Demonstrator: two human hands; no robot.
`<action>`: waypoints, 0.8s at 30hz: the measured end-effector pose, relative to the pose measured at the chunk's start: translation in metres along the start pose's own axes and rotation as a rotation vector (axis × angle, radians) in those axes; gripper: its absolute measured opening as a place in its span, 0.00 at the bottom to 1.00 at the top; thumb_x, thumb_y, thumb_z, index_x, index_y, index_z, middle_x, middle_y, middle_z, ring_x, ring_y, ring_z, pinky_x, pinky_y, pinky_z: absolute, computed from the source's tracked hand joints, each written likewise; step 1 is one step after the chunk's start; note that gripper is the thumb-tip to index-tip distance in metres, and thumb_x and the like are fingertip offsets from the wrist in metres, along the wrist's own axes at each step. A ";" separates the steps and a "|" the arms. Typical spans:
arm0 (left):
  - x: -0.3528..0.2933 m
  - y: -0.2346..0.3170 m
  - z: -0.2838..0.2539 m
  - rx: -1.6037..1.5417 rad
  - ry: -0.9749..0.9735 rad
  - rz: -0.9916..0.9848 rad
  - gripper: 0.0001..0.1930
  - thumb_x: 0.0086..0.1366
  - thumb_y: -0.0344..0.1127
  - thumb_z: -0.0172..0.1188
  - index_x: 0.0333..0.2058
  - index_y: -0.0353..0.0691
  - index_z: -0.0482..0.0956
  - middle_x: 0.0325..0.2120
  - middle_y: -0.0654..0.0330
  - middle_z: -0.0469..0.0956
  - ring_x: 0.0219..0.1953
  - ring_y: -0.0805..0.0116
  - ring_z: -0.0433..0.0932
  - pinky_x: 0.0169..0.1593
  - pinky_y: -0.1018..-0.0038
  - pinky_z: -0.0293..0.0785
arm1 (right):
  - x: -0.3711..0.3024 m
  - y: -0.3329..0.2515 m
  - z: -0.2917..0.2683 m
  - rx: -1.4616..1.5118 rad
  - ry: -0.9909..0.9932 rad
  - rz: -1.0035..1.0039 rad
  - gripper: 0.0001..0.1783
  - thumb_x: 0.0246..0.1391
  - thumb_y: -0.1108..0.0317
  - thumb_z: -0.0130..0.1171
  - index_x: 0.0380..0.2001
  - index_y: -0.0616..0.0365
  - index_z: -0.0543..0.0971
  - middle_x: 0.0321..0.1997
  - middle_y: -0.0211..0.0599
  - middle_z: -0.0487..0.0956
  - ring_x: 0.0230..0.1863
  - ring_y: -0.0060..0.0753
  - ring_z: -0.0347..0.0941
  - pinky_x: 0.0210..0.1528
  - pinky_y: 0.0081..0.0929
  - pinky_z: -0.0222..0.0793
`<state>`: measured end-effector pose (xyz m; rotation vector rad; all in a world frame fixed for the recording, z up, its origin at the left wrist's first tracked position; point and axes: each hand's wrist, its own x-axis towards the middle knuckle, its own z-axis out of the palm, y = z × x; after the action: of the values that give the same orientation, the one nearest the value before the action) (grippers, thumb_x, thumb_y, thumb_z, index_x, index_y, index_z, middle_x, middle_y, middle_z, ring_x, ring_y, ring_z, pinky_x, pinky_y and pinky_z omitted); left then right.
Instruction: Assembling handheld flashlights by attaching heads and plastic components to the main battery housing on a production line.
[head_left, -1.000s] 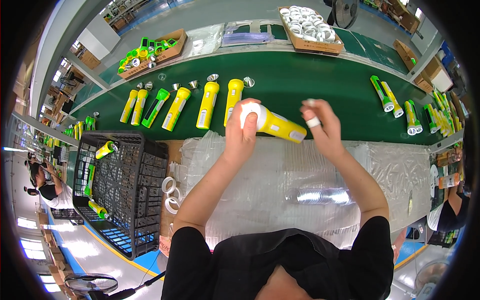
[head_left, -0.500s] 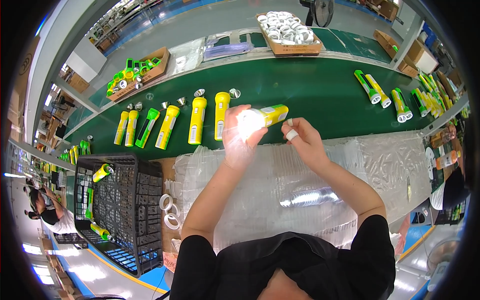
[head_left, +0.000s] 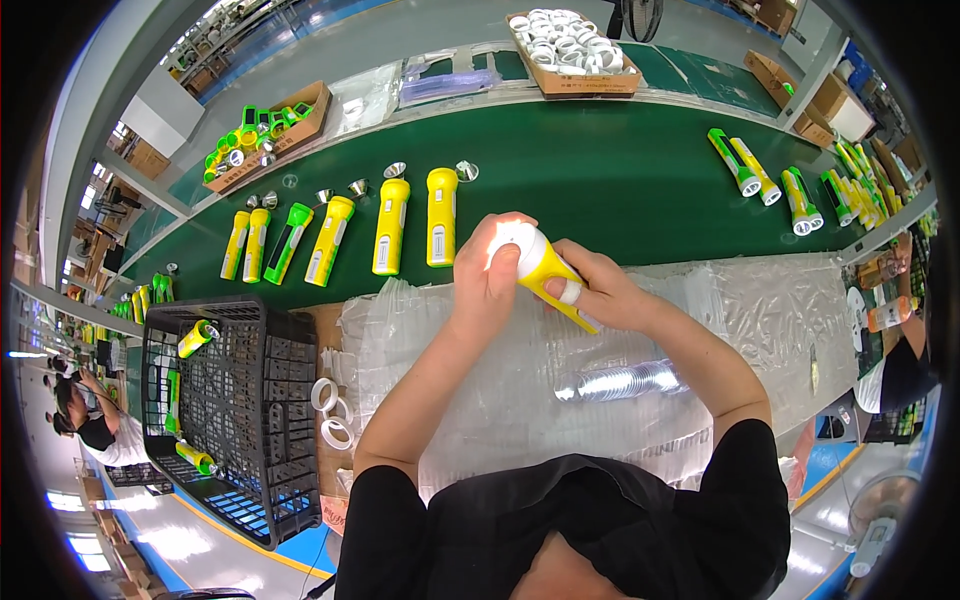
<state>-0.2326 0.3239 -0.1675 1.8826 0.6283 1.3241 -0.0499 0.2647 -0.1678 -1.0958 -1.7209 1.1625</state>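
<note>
A yellow flashlight with a white head ring is held in front of me, tilted, its lit head toward the upper left. My left hand is closed round the head, thumb pressed on the white ring, and light glows past the fingers. Wrapped round the yellow body is my right hand, with white tape on its thumb. Left of my hands, a row of yellow and green flashlights lies on the green belt, with loose silver reflector cups by their far ends.
A black crate holding a few flashlights stands at my left, beside loose white rings. A stack of clear lens discs lies on the plastic-covered bench. Far off stand boxes of white rings and green heads. Finished-looking flashlights lie right.
My right hand has moved in and taken hold of the flashlight's body. The flashlight has turned, so its tail now points down to the right and its beam no longer glares at the camera.
</note>
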 end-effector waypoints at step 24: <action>0.001 -0.021 -0.006 0.039 0.197 -0.020 0.17 0.68 0.43 0.50 0.46 0.36 0.74 0.34 0.57 0.77 0.36 0.65 0.76 0.42 0.72 0.72 | -0.022 0.019 0.001 0.012 0.365 -0.007 0.10 0.65 0.66 0.53 0.42 0.60 0.76 0.36 0.33 0.76 0.34 0.19 0.73 0.38 0.19 0.71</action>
<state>-0.2379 0.3393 -0.1824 1.7851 0.7758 1.5060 -0.0389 0.2482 -0.1893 -1.2087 -1.4305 0.9006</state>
